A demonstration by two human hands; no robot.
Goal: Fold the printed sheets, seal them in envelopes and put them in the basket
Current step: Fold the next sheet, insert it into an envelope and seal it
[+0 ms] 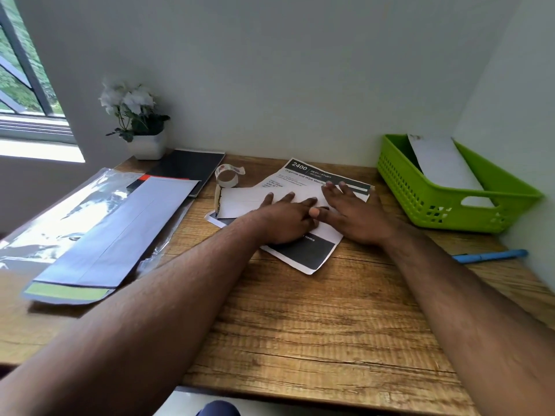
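In the head view, a wooden desk (pixel 300 325) stood against a pale wall. At its far left sat a white potted plant (pixel 141 127), a black notebook (pixel 186 169) and a stack of long envelopes (pixel 120 229) on clear plastic wrap; a roll of tape (pixel 226 175) lay just beside the printed sheets (pixel 306 172). A blue pen (pixel 489 256) lay near the right edge. The green basket (pixel 420 199) stood at the far right, holding one white envelope (pixel 444 163). Nothing blocked the way between the sheets and the basket.

Both hands lay flat on a white folded sheet (pixel 243 199) resting on the printed sheets at mid-desk. The left hand (pixel 285 217) and the right hand (pixel 354 211) were spread, fingers extended, palms pressing down, thumbs touching, gripping nothing.

One basket, one tape roll, one pen; the number of printed sheets could not be told.
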